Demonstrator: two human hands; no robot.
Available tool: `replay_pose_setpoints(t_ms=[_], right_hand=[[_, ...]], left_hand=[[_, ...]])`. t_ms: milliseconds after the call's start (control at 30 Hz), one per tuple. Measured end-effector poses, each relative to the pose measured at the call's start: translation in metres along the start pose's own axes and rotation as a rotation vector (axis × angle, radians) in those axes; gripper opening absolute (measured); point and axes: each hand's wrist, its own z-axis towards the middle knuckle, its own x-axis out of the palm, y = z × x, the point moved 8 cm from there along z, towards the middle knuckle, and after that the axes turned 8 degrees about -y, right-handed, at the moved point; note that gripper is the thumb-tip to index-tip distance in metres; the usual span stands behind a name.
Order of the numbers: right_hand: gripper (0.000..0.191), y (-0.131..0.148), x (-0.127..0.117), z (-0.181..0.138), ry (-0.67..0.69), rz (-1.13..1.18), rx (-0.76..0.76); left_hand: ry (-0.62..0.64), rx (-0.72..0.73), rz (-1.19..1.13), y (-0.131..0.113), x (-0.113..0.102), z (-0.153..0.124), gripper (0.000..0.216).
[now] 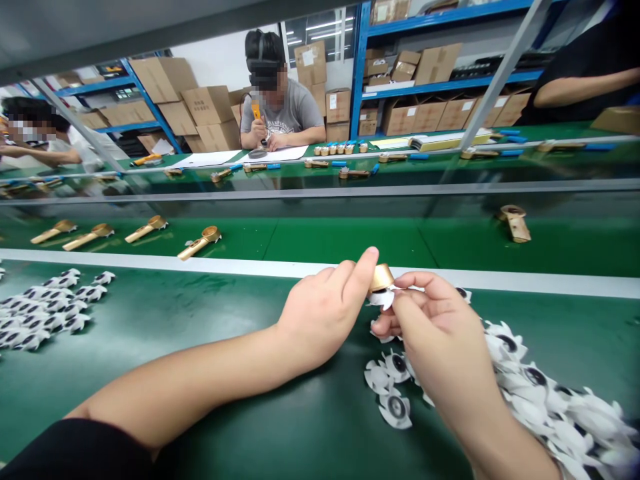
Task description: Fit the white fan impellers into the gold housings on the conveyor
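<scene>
My left hand [325, 307] is closed around a gold fan housing [382, 277], and only its round end shows past the fingers. Against the underside of that end sits a white fan blade [382, 299], pinched between the thumb and fingers of my right hand [430, 320]. Whether the blade is seated in the housing cannot be made out. Below and beside my right hand lie loose white fan blades [396, 407] with dark round centres. A larger heap of blades [560, 413] spreads to the right, partly behind my right forearm.
Rows of white fan blades [45, 307] cover the left of the green table [215, 413]. Beyond a white rail [250, 265], several gold housings [200, 243] lie on the green belt [310, 237]. A co-worker [280, 100] holds an orange tool across the line.
</scene>
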Motion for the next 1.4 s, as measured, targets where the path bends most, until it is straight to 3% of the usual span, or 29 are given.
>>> replay_pose_setpoints(t_ms=[233, 400, 500, 667, 733, 800, 900, 1033, 1100, 1167, 1300, 1400], right_hand=[[0.036, -0.010, 0.000, 0.010, 0.035, 0.110, 0.088], [0.030, -0.010, 0.007, 0.014, 0.159, 0.009, 0.135], [0.027, -0.014, 0.020, 0.006, 0.287, -0.138, 0.081], [0.020, -0.031, 0.056, -0.042, 0.574, -0.534, -0.231], [0.026, -0.041, 0.069, -0.059, 0.637, -0.685, -0.340], [0.035, -0.051, 0.080, -0.069, 0.664, -0.817, -0.400], [0.037, -0.059, 0.093, -0.074, 0.677, -0.962, -0.464], [0.021, -0.059, 0.103, -0.077, 0.664, -1.068, -0.538], [0.017, -0.058, 0.105, -0.077, 0.654, -1.093, -0.568], [0.015, -0.055, 0.105, -0.075, 0.632, -1.102, -0.592], [0.022, -0.049, 0.096, -0.070, 0.575, -1.102, -0.607], [0.023, -0.050, 0.093, -0.068, 0.568, -1.075, -0.634]], left_hand=[[0.125, 0.072, -0.044, -0.004, 0.009, 0.004, 0.036], [0.204, 0.067, -0.072, 0.004, 0.017, 0.005, 0.038], [0.229, -0.022, -0.025, 0.038, 0.031, 0.012, 0.048], [0.295, -0.363, 0.131, 0.138, 0.074, 0.009, 0.050], [0.350, -0.477, 0.154, 0.170, 0.093, -0.002, 0.045], [0.381, -0.566, 0.160, 0.191, 0.105, -0.014, 0.042], [0.353, -0.639, 0.151, 0.201, 0.104, -0.024, 0.045], [0.244, -0.584, 0.072, 0.175, 0.080, 0.001, 0.055], [0.203, -0.472, -0.016, 0.142, 0.071, 0.034, 0.057], [0.199, -0.311, -0.129, 0.094, 0.071, 0.077, 0.055], [0.314, -0.021, -0.330, -0.023, 0.105, 0.170, 0.044], [0.450, 0.012, -0.403, -0.087, 0.147, 0.223, 0.038]])
